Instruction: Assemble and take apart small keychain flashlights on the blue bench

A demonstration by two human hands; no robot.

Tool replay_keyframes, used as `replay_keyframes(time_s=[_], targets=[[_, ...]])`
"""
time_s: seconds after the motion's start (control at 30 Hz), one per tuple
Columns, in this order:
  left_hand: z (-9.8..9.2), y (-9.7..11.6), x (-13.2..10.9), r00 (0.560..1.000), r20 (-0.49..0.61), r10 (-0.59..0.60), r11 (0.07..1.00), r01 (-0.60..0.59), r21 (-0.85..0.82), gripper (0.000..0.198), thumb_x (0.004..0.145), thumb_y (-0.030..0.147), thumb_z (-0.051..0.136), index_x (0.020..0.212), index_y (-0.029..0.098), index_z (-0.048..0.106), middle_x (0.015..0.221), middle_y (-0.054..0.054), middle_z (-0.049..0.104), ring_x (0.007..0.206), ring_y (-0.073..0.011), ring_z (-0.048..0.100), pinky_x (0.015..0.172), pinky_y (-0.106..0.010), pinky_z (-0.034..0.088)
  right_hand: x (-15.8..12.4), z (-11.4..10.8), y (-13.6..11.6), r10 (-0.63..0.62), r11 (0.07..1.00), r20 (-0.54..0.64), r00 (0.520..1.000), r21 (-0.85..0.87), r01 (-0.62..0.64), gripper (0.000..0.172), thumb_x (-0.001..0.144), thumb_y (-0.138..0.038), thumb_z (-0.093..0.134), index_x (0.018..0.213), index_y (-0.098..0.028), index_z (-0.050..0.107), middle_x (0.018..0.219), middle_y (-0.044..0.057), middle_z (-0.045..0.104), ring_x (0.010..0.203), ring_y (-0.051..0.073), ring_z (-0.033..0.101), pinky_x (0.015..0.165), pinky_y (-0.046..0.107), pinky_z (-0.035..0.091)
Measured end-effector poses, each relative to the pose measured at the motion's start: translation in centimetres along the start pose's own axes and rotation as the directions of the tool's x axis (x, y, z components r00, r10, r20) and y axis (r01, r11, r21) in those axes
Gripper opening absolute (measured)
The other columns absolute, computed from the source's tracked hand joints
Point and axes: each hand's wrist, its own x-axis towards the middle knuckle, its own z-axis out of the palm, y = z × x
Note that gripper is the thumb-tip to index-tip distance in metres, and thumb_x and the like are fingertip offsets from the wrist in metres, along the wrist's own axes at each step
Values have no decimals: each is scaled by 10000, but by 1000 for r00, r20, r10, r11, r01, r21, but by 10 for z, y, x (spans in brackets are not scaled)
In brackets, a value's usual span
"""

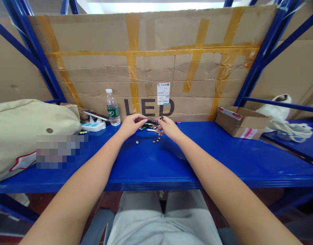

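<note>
Both my hands are over the back middle of the blue table. A slim black, rod-like object (152, 121) lies level between them, with a small dark loop at its right end; its exact kind is too small to tell. My left hand (132, 126) pinches its left end between thumb and fingers. At the loop end, the fingers of my right hand (169, 128) are closed on it. Beneath and behind the hands is a pile of slim coloured pieces (147, 127), green, blue, white and black, partly hidden. Several tiny round metallic discs (154, 141) lie just in front.
Left of the hands stand a water bottle (112, 109), a white power strip (93, 126) and a cream bag (31, 129). An open cardboard box (241, 122) sits at the right. Taped cardboard (100, 75) walls off the back between blue posts.
</note>
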Motion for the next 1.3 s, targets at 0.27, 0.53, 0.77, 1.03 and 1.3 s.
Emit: replay_keyframes(time_s=[0.27,0.53,0.77,1.03,1.3], targets=[[-3,-6,2,997,-54,-49,995,44,-84,267,748,377,661,907,164,682,885,-69,711,816,-180,652,770,-311,507,-2,-7,-2,33,999,10,999,42,-33,250,861,-159,521,1102,-165,456,808,44,651,569,104,588,475,221,483],[-6,-12,5,993,-84,-79,978,61,-202,308,742,396,674,917,142,660,907,-75,707,846,-184,656,822,-324,504,-6,-9,-2,-75,909,239,968,-383,165,192,910,-268,451,740,-179,455,637,-5,586,483,84,528,446,199,424],[-8,-7,2,997,27,-71,974,75,-214,291,746,362,670,933,140,643,943,-80,691,870,-175,642,834,-326,491,-13,-4,-9,50,983,289,956,-184,4,257,977,-373,283,780,-217,337,534,-55,495,418,87,469,400,195,394],[-1,-8,1,986,169,5,1000,0,-29,282,749,348,630,964,166,624,923,-61,672,780,-166,619,720,-306,486,-12,-5,-4,45,957,270,962,-287,36,182,965,-285,343,797,-221,323,536,-81,462,376,65,395,373,177,333],[7,3,-5,919,379,110,970,-183,162,236,810,325,526,962,200,655,815,-20,685,678,-159,590,639,-269,439,-12,-3,-6,2,965,289,957,-250,74,169,963,-274,320,804,-218,330,526,-84,441,396,69,399,399,179,343]])
